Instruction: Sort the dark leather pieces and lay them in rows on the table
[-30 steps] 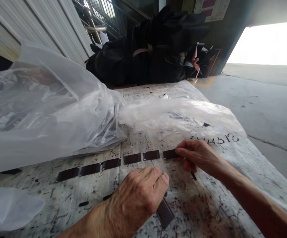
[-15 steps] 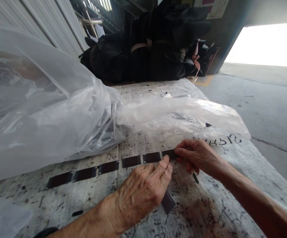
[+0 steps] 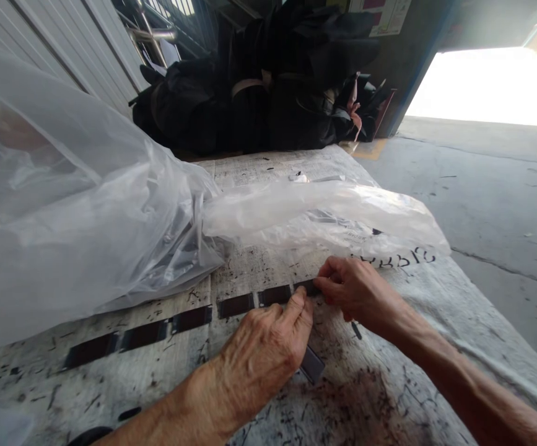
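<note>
A row of several thin, dark rectangular pieces [image 3: 235,306] lies across the stained cloth, with short pale gaps between them. At the row's right end, a dark rectangular piece [image 3: 304,287] sits between my two hands. The fingertips of my left hand [image 3: 272,347], closed together, press on its left part. My right hand [image 3: 354,288] pinches the right end between thumb and fingers. From under my left hand sticks out another dark strip [image 3: 313,365], its upper part hidden, so I cannot tell whether the palm or fingers hold it.
A large translucent plastic bag [image 3: 110,210] bulges on the left. Behind the row, a flattened plastic sheet [image 3: 268,214] runs rightward. Dark scraps dot the pale cloth [image 3: 379,396]. Beyond its far edge are black bundles [image 3: 249,111]; concrete floor [image 3: 491,186] lies to the right.
The whole view has shifted, so the scene sits slightly further left. My hands keep the same grip on the end piece, the right hand now a little closer to the left.
</note>
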Motion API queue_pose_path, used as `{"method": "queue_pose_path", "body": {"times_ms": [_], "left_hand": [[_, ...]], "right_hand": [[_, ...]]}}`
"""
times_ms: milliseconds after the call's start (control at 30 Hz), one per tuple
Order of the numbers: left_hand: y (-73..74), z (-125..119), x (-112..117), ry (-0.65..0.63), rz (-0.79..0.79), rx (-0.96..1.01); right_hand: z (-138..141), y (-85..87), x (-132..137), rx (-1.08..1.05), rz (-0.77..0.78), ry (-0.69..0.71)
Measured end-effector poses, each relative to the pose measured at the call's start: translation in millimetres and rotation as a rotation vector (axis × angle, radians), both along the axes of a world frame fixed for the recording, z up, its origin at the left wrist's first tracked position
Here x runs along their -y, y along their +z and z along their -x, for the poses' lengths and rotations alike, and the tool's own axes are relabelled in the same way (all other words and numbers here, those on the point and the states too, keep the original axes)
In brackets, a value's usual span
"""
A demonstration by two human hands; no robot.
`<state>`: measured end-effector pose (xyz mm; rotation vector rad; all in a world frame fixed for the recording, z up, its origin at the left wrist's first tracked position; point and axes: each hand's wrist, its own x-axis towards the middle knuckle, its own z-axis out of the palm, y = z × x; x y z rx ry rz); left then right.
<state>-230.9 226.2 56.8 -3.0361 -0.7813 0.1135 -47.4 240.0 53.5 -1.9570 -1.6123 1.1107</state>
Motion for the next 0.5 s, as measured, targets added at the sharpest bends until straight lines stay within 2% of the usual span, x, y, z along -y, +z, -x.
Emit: {"method": "queue_pose_path", "body": {"times_ms": [333, 500], "left_hand": [[2.6, -6.6, -2.7, -0.011, -0.040, -0.040], [3.9, -10.0, 3.0, 0.036, -0.053, -0.023]], "right_hand": [[-2.6, -1.1, -4.1, 0.136, -0.078, 0.061], [-5.3, 2.3, -6.5, 0.224, -0.097, 0.128]]}}
